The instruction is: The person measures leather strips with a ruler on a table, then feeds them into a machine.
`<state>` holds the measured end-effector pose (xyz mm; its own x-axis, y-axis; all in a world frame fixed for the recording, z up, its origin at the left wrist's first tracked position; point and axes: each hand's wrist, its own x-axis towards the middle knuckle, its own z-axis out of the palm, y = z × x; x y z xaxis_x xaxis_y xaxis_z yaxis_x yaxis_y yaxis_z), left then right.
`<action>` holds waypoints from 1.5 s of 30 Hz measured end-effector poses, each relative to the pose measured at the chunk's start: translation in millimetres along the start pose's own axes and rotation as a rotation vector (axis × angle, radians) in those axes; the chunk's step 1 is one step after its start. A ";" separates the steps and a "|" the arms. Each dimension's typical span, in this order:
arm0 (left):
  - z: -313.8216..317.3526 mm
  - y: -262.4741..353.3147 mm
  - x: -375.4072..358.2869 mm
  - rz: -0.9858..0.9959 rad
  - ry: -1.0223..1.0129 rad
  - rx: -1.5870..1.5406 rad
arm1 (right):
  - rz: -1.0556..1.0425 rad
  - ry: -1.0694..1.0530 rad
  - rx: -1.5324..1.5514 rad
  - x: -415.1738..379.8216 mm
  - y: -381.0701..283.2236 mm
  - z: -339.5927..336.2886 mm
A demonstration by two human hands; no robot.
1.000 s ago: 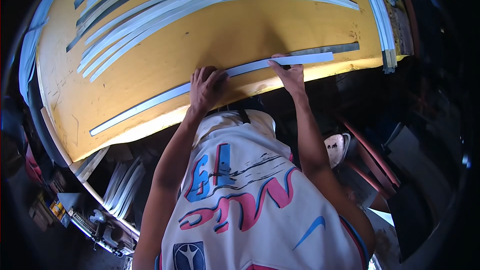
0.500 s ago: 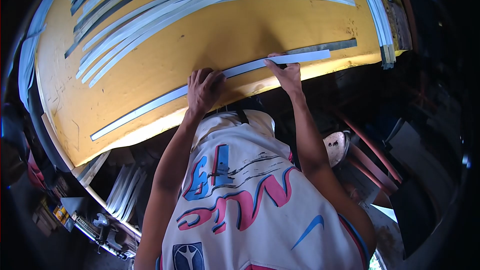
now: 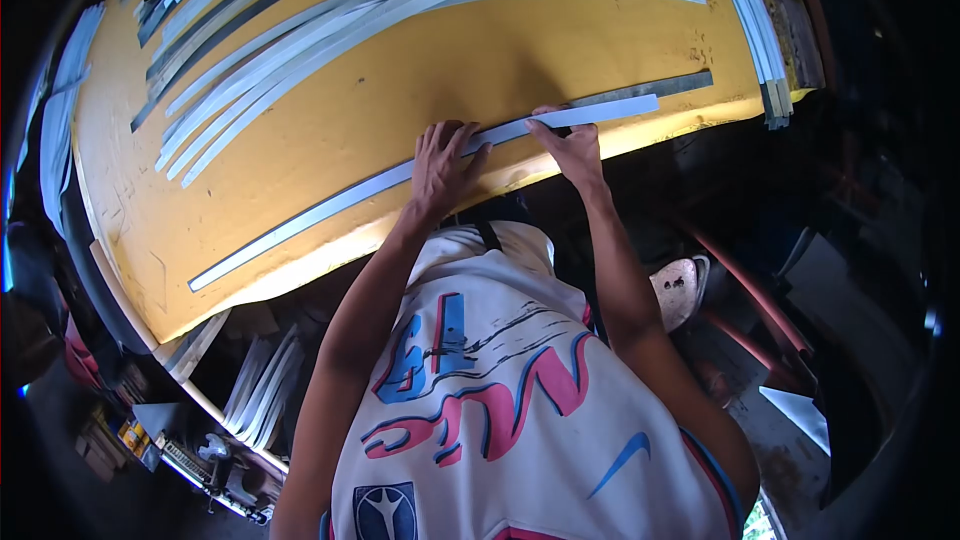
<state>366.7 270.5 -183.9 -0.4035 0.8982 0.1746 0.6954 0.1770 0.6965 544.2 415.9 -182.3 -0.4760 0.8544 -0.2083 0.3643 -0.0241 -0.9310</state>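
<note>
A long white strip (image 3: 330,202) lies over a dark strip (image 3: 650,86) on the yellow tabletop, along its near edge. Toward the right end the two separate, the white one lifted off and angled away from the dark one. My left hand (image 3: 445,168) is over the middle of the strips, fingers bent across them and thumb along the near side, gripping the pair. To its right, my right hand (image 3: 572,148) pinches the white strip between thumb and fingers where the two part; its fingertips are partly hidden underneath.
Several pale and dark strips (image 3: 330,35) lie across the back of the yellow table (image 3: 300,130). Bundles of strips hang over its right side (image 3: 752,30) and left side (image 3: 68,140). More white strips (image 3: 262,390) stand below at left. A reddish metal bar (image 3: 745,290) is at right.
My left hand has slid right along the strips, closer to my right hand. My right hand keeps its pinch in nearly the same place. The view has shifted slightly.
</note>
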 end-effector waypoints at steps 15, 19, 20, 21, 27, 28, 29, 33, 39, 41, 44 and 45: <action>4.2 -3.4 2.4 0.130 0.080 0.023 | -0.170 0.034 -0.034 1.5 1.2 2.2; 3.8 -2.2 2.4 0.130 0.083 0.034 | -0.170 0.033 -0.054 1.2 -1.5 1.5; 4.0 -2.4 2.3 0.130 0.082 0.034 | -0.171 0.033 -0.071 1.3 -0.3 1.1; 4.1 -2.7 2.3 0.131 0.081 0.033 | -0.173 0.032 -0.087 1.6 0.8 0.8; 3.1 -1.9 2.4 0.113 0.060 0.040 | -0.189 0.028 -0.054 3.4 9.2 1.4; 2.9 -1.8 2.3 0.116 0.058 0.041 | -0.190 0.026 -0.053 3.3 9.7 0.7; 2.5 -1.4 2.3 0.114 0.059 0.043 | -0.168 0.010 -0.074 2.8 8.4 0.0; 1.6 0.5 2.6 0.107 0.046 0.050 | -0.178 -0.006 -0.182 2.0 1.7 -1.9; 1.7 1.3 1.4 0.086 0.020 0.080 | -0.141 0.002 -0.142 2.5 5.9 -0.4; 2.4 0.7 1.7 0.076 0.025 0.085 | -0.204 0.030 -0.157 3.9 9.2 0.5; 2.6 0.1 0.0 0.079 0.017 0.094 | -0.265 0.048 -0.180 5.9 9.6 1.7; 3.6 1.7 -1.9 0.061 -0.011 0.124 | -0.261 0.042 -0.190 6.3 8.9 1.5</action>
<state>370.8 270.6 -185.5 -0.3523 0.9130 0.2056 0.7865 0.1698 0.5938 543.3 420.3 -192.3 -0.5408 0.8399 0.0461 0.3795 0.2925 -0.8777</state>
